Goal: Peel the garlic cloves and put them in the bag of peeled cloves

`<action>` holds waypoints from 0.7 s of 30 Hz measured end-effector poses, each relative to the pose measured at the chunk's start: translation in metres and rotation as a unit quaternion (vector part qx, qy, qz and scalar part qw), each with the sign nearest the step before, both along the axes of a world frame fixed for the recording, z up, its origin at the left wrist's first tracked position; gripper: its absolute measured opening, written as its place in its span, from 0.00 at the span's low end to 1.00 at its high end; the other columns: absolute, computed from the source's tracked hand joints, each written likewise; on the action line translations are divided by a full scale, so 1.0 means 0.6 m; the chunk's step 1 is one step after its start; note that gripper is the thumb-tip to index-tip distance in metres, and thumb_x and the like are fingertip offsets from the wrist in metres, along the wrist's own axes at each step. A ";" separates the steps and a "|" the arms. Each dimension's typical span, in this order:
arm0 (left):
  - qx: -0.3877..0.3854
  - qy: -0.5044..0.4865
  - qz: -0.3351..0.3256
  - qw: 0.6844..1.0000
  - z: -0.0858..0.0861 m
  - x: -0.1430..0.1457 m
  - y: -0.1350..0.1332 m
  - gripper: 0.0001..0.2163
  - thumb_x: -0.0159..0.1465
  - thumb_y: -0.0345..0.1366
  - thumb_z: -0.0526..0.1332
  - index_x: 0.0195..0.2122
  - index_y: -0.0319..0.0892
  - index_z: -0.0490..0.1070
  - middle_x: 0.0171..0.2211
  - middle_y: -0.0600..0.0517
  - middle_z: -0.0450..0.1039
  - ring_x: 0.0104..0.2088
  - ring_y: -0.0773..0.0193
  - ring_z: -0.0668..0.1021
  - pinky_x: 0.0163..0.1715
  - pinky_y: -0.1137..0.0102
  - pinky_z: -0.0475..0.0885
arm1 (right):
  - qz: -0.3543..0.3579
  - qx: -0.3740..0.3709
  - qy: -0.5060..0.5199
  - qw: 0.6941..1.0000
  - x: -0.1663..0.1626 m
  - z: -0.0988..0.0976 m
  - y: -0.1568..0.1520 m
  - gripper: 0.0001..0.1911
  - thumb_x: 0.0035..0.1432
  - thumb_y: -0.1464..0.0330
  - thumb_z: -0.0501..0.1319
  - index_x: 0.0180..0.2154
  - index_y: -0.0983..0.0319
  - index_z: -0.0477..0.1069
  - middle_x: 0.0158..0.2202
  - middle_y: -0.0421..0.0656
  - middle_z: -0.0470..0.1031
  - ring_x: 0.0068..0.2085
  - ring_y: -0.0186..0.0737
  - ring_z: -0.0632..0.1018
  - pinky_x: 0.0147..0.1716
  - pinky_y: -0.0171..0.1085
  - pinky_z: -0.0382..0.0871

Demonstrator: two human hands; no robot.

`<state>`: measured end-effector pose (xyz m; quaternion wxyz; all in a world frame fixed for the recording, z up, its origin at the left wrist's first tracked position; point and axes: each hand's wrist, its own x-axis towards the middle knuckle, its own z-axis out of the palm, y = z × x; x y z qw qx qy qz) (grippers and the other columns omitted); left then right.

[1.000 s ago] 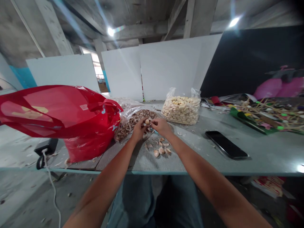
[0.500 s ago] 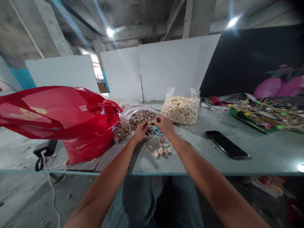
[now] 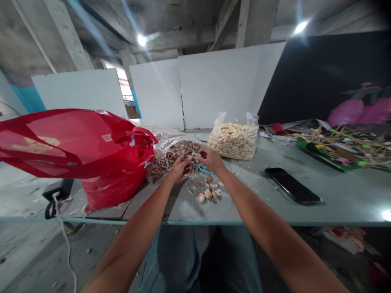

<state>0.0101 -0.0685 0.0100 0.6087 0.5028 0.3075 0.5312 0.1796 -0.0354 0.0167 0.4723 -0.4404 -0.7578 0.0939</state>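
My left hand is closed lightly around a garlic clove, which shows only as a small pale patch at its fingertips. Touching or almost touching that clove, my right hand is pinched; whatever is between its fingers is too small to make out. Both hands are above the table, before a clear plastic bag of brown garlic skins. A light-blue looped thing lies partly hidden below my right hand. Nearer me are several unpeeled garlic cloves and loose bits of skin.
A big red plastic bag stands at the left, beside a black adapter with a white cable. Behind my right hand is a clear bag of peeled garlic. A phone and a heap of thin sticks lie rightward.
My left hand has shifted slightly left and its fingers have straightened somewhat. My right hand stays pinched in nearly the same place. The cloves on the table lie as before.
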 end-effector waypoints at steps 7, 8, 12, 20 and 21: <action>0.037 0.124 0.061 0.990 -0.013 0.001 0.019 0.27 0.51 0.44 0.70 0.50 0.40 0.70 0.28 0.54 0.71 0.22 0.71 0.70 0.19 0.76 0.65 | 0.145 -0.088 0.142 0.975 -0.025 -0.007 -0.005 0.05 0.50 0.67 0.57 0.28 0.62 0.67 0.23 0.38 0.72 0.24 0.33 0.72 0.25 0.31 0.66; 0.048 0.135 0.068 0.987 -0.014 0.001 0.021 0.27 0.50 0.44 0.70 0.50 0.40 0.70 0.30 0.53 0.72 0.23 0.71 0.71 0.20 0.76 0.65 | 0.162 -0.107 0.166 0.967 -0.026 -0.008 -0.006 0.05 0.50 0.67 0.56 0.28 0.62 0.67 0.23 0.38 0.73 0.24 0.33 0.72 0.24 0.31 0.66; 0.086 0.160 0.004 0.983 -0.016 0.000 0.024 0.25 0.51 0.50 0.68 0.43 0.38 0.72 0.32 0.51 0.73 0.26 0.70 0.73 0.24 0.74 0.69 | 0.196 -0.156 0.235 0.939 -0.030 -0.009 -0.004 0.06 0.51 0.65 0.55 0.29 0.60 0.64 0.22 0.36 0.70 0.21 0.32 0.71 0.21 0.31 0.67; 0.088 0.200 -0.016 0.976 -0.024 0.001 0.020 0.22 0.55 0.56 0.62 0.36 0.40 0.66 0.28 0.55 0.69 0.19 0.74 0.69 0.19 0.76 0.66 | -0.031 -0.092 0.231 0.968 -0.001 0.000 0.011 0.08 0.56 0.64 0.52 0.32 0.61 0.66 0.21 0.37 0.69 0.20 0.33 0.69 0.21 0.32 0.65; 0.093 0.202 -0.009 0.975 -0.025 0.000 0.019 0.22 0.56 0.56 0.61 0.36 0.40 0.66 0.29 0.54 0.69 0.19 0.74 0.69 0.18 0.76 0.65 | -0.050 -0.071 0.222 0.971 0.006 0.002 0.014 0.09 0.57 0.64 0.52 0.32 0.62 0.67 0.22 0.38 0.70 0.22 0.34 0.70 0.23 0.32 0.66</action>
